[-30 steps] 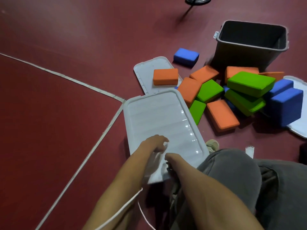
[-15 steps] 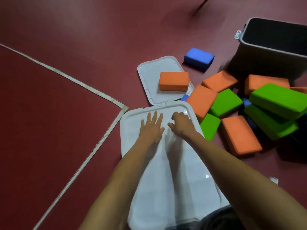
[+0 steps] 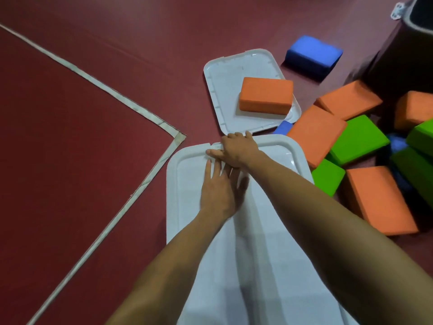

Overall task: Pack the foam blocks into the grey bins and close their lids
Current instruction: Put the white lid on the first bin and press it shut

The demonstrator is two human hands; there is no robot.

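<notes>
A large white lid [image 3: 276,231] lies flat under both my arms. My left hand [image 3: 219,188] presses flat on it with straight fingers. My right hand [image 3: 236,148] lies over the lid's far rim, its fingers bent over the edge. Beyond it a second white lid [image 3: 225,73] lies on the floor with an orange foam block [image 3: 266,96] on top. Several orange, green and blue blocks are heaped to the right, among them an orange block [image 3: 316,134] and a green block [image 3: 358,139]. An open grey bin [image 3: 407,43] stands at the top right.
A lone blue block [image 3: 312,55] lies beside the grey bin. The floor is dark red, with a white taped line [image 3: 131,102] that bends to the left of the lids.
Both hands have slid forward along the big lid. My right hand has reached its far rim and my left hand has followed behind it. The view has dipped closer.
</notes>
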